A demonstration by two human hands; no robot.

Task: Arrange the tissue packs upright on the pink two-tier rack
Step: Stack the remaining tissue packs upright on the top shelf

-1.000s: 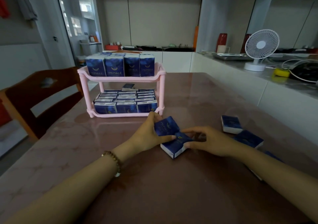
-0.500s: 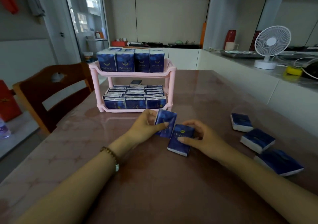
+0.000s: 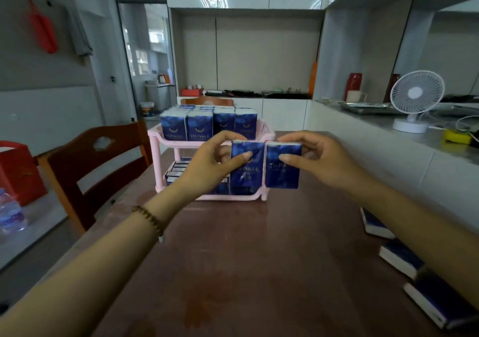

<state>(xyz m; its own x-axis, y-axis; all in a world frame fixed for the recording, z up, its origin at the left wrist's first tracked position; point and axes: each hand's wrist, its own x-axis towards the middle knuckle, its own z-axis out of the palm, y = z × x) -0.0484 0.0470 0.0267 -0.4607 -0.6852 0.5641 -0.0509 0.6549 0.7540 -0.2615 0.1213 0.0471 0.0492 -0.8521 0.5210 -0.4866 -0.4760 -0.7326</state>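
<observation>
The pink two-tier rack [image 3: 158, 141] stands on the table ahead of me. Several blue tissue packs [image 3: 197, 127] stand upright on its top tier, and more packs [image 3: 177, 169] fill the lower tier. My left hand [image 3: 211, 167] pinches one blue tissue pack [image 3: 246, 174] upright in the air in front of the rack. My right hand [image 3: 317, 159] pinches a second blue pack [image 3: 282, 174] upright right beside the first. Both packs hang at about the height between the two tiers. Three more packs [image 3: 399, 257] lie flat on the table at the right.
A wooden chair [image 3: 93, 165] stands at the table's left side. A white counter at the right carries a white fan [image 3: 414, 101] and a yellow object [image 3: 457, 136]. A red box [image 3: 18, 172] and a water bottle [image 3: 10, 213] sit at the far left.
Both hands have lifted their packs off the table, turned them upright and raised them in front of the rack. My view has tilted up.
</observation>
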